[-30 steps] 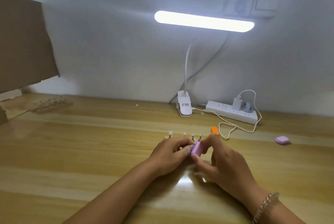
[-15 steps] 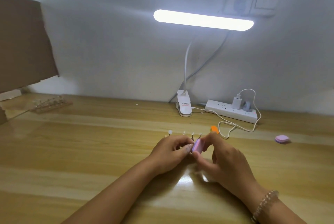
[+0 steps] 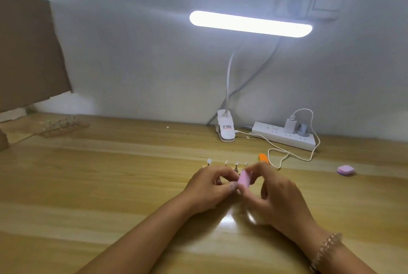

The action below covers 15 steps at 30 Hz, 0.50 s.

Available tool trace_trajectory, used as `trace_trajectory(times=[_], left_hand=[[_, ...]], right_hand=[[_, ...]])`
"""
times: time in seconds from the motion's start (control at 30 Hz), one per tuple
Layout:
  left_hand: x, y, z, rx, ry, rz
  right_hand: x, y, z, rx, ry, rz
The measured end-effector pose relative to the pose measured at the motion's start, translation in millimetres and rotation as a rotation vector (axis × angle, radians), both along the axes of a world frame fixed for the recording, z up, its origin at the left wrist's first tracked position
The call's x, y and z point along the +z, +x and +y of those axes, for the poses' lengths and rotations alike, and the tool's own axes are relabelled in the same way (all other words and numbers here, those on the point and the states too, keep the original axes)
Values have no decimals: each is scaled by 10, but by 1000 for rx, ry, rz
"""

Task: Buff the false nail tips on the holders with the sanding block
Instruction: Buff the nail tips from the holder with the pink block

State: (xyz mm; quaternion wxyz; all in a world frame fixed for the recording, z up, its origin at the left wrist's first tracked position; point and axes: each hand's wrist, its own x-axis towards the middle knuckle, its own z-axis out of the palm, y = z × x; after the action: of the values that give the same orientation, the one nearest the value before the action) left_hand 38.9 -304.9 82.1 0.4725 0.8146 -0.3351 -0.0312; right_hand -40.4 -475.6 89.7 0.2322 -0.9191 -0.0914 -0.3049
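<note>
Four false nail tips [image 3: 209, 161] stand in a short row on thin holders [image 3: 236, 168] near the middle of the wooden table [image 3: 110, 185], just beyond the knuckles of both hands. The leftmost tip looks rounder and whiter than the others; the rest are too small for me to describe.

My view puts the right hand [image 3: 278, 203] closest to the work. Its thumb and fingertips pinch a pink sanding block [image 3: 244, 179], tilted, with its upper end up among the holders at the right end of the row. I cannot make out whether the block actually touches a tip. The left hand [image 3: 209, 187] sits just beside it with its fingers curled inward and its thumb tip against the block's lower end. Whatever it may be holding is hidden behind the fingers, so I cannot tell its grip. A beaded bracelet [image 3: 324, 251] circles the right wrist.

Just behind the right hand lies a small orange object [image 3: 263, 157], and well off to the right a lilac block [image 3: 345, 169]. Against the wall I see a clip lamp [image 3: 250, 24], lit, with its clamp on the table, and a white power strip [image 3: 284, 137] carrying a charger [image 3: 289, 126] with a looping white cable [image 3: 287, 154]. At far left there is a blurred rack [image 3: 63, 125] and a sheet of cardboard [image 3: 28, 52].
</note>
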Motion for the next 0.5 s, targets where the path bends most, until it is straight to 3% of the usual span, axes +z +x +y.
trace_trajectory(times=[0.07, 0.2, 0.33, 0.5], left_hand=[[-14, 8, 2, -5, 6, -9], [-60, 37, 2, -13, 29, -21], [-49, 35, 3, -17, 23, -27], [-32, 28, 2, -20, -2, -29]], right_hand=[[0, 27, -36, -58, 33, -9], [-23, -19, 16, 21, -92, -12], [-10, 24, -41, -39, 26, 17], [-13, -1, 4, 2, -12, 6]])
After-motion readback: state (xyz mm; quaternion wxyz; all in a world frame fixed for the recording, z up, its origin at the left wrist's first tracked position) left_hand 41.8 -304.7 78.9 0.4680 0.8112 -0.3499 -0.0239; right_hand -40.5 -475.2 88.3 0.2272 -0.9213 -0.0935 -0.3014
